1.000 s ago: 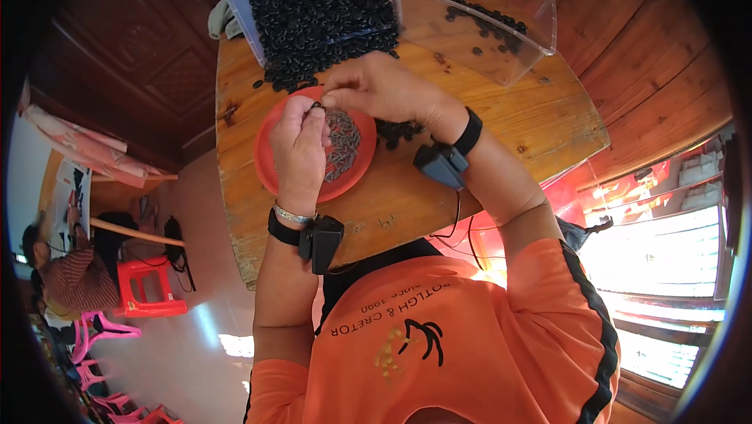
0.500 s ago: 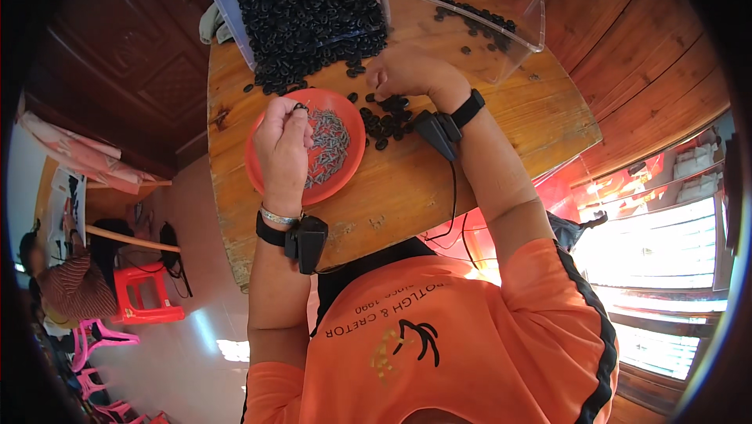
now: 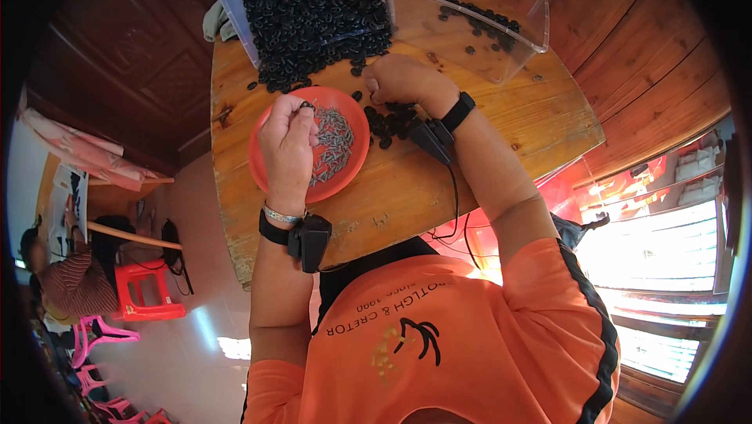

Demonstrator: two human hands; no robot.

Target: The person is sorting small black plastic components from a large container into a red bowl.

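Observation:
My left hand (image 3: 288,138) is closed over the red plate (image 3: 266,184), pinching a small black oval piece (image 3: 307,105) between thumb and forefinger. Small grey metal pins (image 3: 335,144), perhaps screws, lie heaped in that plate. Just right of the plate, my right hand (image 3: 403,82) hangs palm down over a loose pile of black oval pieces (image 3: 384,124). Its fingers are curled together, and their tips are mostly hidden, so what they hold does not show.
A translucent bin (image 3: 227,5) tipped toward me spills many black pieces onto the wooden table (image 3: 376,212). A clear box (image 3: 509,72) with some pieces stands at the back right. A cable (image 3: 457,201) hangs from the right wrist device. Far left, a person sits near a red stool (image 3: 149,310).
My right hand has shifted slightly down and left over the loose pile. My left hand still pinches the black piece, its wrist turned a little.

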